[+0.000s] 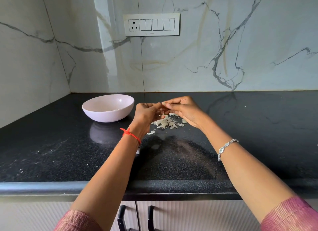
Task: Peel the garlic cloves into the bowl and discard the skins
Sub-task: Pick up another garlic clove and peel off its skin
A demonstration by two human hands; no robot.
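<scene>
A pale pink bowl (108, 108) stands on the black counter at the left. Just right of it, my left hand (147, 114) and my right hand (185, 111) meet above the counter, their fingertips pinching a small garlic clove (163, 104) between them. The clove is mostly hidden by the fingers. Under the hands lies a pile of papery garlic skins (167, 122), with one stray flake (151, 132) nearer me. What is inside the bowl cannot be seen from this angle.
The black granite counter (68, 153) runs to a marble wall with a switch panel (151, 24); a side wall closes the left corner. Cupboard doors with black handles (121, 217) sit below the front edge.
</scene>
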